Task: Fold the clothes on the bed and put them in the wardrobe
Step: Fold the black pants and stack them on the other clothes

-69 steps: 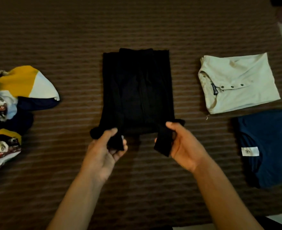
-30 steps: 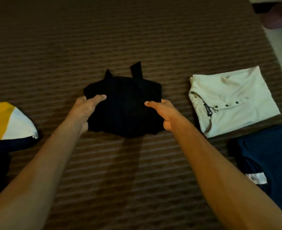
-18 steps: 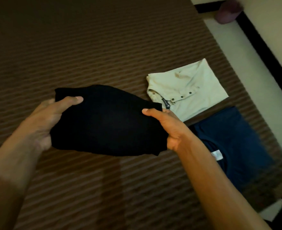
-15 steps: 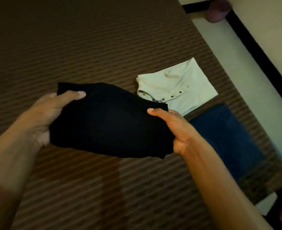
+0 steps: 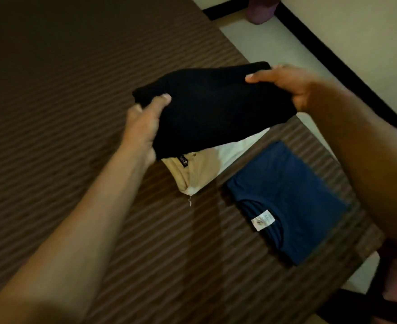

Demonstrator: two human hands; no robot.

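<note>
Both my left hand (image 5: 143,127) and right hand (image 5: 293,86) grip the folded black garment (image 5: 216,108) over the cream shirt (image 5: 200,169). Uneven release could let its folds slump open.

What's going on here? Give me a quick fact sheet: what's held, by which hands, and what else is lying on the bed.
held item: folded black garment, lifted off the bed
left hand: grips its left edge
right hand: grips its right edge
beneath it: folded cream button shirt, partly hidden
beside that: folded navy T-shirt, white label showing
surface: brown striped bedcover
wardrobe: not in view
</note>
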